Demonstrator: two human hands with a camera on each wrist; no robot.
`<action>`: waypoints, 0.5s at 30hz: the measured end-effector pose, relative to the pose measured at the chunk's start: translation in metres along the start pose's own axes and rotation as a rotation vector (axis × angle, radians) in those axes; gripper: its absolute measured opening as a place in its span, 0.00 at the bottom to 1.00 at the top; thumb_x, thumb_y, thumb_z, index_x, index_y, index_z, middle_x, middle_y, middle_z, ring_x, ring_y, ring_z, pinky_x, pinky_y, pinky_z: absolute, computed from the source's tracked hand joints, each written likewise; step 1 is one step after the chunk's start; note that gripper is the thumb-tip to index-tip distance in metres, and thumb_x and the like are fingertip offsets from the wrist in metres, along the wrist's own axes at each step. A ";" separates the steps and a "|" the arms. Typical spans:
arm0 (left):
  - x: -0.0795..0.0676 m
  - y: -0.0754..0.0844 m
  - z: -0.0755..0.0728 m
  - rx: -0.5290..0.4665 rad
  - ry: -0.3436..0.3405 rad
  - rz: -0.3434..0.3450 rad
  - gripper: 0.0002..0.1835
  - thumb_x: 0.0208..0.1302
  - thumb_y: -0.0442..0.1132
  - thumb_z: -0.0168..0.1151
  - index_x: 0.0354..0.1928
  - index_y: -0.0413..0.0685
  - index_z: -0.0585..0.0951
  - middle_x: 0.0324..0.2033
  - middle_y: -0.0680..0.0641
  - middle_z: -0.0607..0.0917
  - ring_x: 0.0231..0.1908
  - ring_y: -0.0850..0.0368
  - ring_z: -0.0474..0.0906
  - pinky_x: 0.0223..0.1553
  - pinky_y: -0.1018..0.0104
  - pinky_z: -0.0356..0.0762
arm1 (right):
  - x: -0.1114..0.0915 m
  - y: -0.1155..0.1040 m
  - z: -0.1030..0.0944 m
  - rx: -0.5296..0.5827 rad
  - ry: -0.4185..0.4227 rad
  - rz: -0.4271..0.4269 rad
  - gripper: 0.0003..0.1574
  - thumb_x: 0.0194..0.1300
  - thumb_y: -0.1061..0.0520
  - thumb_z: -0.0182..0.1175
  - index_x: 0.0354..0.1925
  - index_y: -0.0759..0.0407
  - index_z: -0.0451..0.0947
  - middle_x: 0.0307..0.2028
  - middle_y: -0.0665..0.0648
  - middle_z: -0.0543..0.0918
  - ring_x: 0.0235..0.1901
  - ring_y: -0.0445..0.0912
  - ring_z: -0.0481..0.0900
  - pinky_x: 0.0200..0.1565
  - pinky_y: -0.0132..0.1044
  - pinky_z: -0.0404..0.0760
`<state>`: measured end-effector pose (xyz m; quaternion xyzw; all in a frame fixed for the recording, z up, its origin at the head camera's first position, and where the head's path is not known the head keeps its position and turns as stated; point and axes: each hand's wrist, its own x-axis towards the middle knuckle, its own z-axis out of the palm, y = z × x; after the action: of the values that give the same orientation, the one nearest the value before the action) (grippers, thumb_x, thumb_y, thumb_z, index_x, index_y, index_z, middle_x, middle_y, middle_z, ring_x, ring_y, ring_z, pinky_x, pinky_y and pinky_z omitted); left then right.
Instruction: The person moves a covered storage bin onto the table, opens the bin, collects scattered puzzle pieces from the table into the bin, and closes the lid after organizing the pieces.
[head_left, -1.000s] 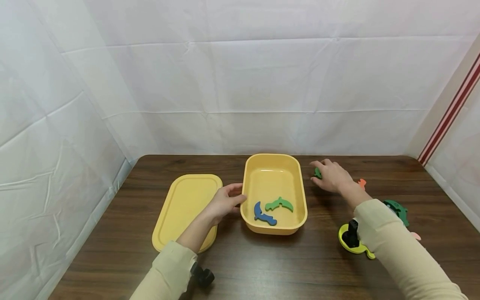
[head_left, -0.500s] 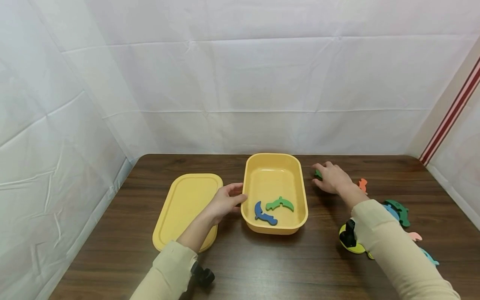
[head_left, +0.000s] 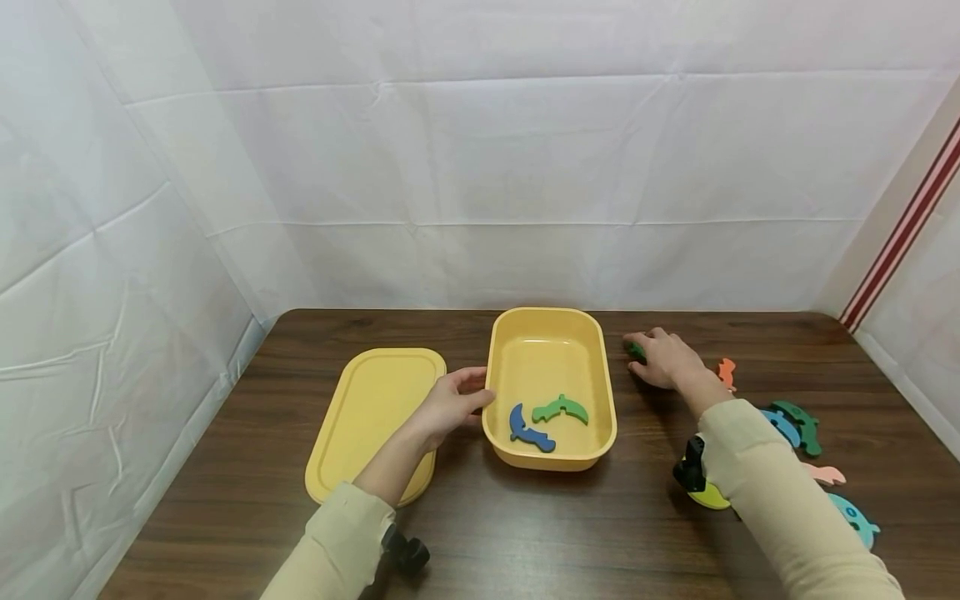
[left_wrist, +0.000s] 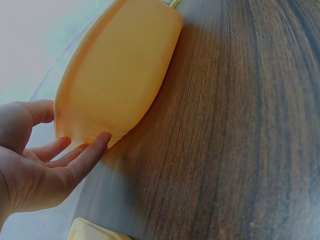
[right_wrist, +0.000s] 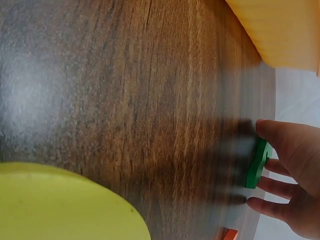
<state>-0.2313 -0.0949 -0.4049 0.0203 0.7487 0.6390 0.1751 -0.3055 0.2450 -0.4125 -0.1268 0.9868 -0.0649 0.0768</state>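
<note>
Green piece (right_wrist: 257,167) is being encircled by the right hand (head_left: 665,358), fingers just lowered, a grasp apparently forming, while the left hand (head_left: 450,406) is pinching the yellow tub (head_left: 543,367).

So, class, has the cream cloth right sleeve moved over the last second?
Yes, the sleeve moved leftward in the head view, judged against the flat turquoise toy piece on the dark wood-grain table, now partly uncovered.
</note>
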 end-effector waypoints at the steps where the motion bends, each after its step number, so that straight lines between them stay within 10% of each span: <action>1: 0.000 0.000 0.000 0.000 -0.003 0.001 0.25 0.63 0.34 0.55 0.62 0.40 0.67 0.56 0.39 0.74 0.50 0.48 0.76 0.43 0.57 0.81 | 0.000 0.000 0.000 -0.003 0.001 0.001 0.33 0.66 0.51 0.52 0.66 0.58 0.59 0.60 0.74 0.61 0.56 0.71 0.62 0.49 0.64 0.70; 15: 0.000 0.000 0.002 0.002 -0.005 -0.007 0.25 0.63 0.35 0.55 0.62 0.41 0.67 0.55 0.40 0.74 0.50 0.48 0.76 0.43 0.57 0.81 | -0.006 -0.002 0.002 -0.036 0.072 -0.049 0.20 0.64 0.59 0.54 0.55 0.59 0.68 0.51 0.73 0.67 0.49 0.68 0.68 0.44 0.60 0.74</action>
<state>-0.2312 -0.0933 -0.4047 0.0194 0.7489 0.6378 0.1790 -0.2986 0.2443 -0.4136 -0.1499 0.9866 -0.0536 0.0372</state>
